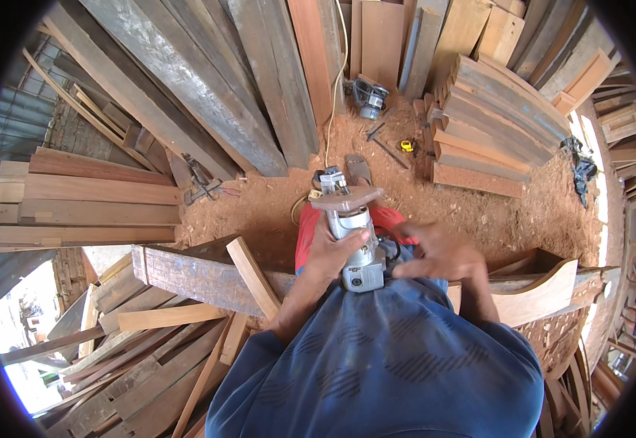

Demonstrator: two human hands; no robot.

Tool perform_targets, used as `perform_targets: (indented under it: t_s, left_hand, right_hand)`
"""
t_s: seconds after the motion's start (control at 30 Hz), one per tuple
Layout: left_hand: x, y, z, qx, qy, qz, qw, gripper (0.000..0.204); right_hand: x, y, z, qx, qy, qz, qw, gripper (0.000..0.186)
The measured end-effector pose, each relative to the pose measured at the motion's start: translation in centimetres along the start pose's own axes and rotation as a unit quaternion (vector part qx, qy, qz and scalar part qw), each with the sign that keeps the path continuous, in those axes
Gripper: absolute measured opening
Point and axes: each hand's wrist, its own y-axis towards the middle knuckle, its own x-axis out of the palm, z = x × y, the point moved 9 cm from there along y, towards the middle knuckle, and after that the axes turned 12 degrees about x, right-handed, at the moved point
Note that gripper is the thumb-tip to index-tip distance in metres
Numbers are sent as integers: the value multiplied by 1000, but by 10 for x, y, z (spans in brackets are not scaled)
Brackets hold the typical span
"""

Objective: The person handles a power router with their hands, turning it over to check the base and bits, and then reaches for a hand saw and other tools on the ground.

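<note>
A silver trim router (361, 244) stands over my lap with its motor end toward my body. A brown wooden base plate (347, 199) is fitted at its far end. My left hand (330, 252) wraps round the router's body from the left, the thumb lying across the front. At the router's right side is my right hand (442, 252), slightly blurred, its fingers spread and nothing visible in them. Whether its fingertips touch the router I cannot tell. A pale cord (341, 73) runs away across the floor on the far side.
Ahead on the sawdust floor lie another power tool (369, 97), a yellow tape measure (406, 146) and a dark hammer-like tool (386, 146). Stacked boards (486, 139) stand at right, more planks (102, 197) at left. A long beam (194, 274) crosses beside me; a curved wooden piece (537, 296) rests at right.
</note>
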Motion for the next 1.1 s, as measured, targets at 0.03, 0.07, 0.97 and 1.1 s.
perform_targets:
  t_s: [0.03,0.07,0.97,1.1]
  left_hand:
    - [-2,3,1,5,-6,6,1000,59]
    - [-9,7,-5,8,10,-3,1000,52]
    - [-56,59,55,111,-98,96,984,53]
    - [-65,77,58,74,-216,154,962,51]
  right_hand:
    - [-24,-11,-4,-16,29,44,998,87]
    - [-46,-23,-8,-30,58,89,994,91]
    - [28,80,-54,-189,319,36,928,69]
    - [14,82,-55,-262,456,-60,848,63]
